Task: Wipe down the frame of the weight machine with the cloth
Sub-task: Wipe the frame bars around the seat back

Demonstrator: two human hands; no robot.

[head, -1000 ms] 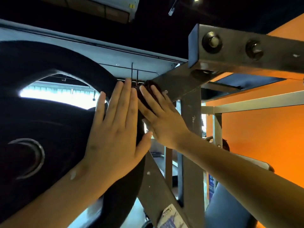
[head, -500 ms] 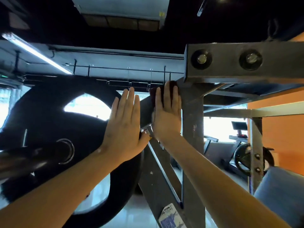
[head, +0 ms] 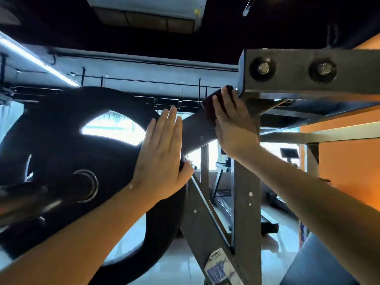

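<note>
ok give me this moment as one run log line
step: wipe | right hand: presses dark cloth on angled frame bar below bolted beam | left hand: flat on weight plate

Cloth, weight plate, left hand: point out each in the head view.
cloth (head: 208,104), head view, its exposed dark red left edge
weight plate (head: 51,130), head view, black face left of its opening
left hand (head: 162,157), head view, back of the hand

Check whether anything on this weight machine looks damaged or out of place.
Nothing is askew. The grey frame carries a few pale specks, chips or dried residue, on its upright, and the label low on the diagonal strut looks scuffed.
</note>
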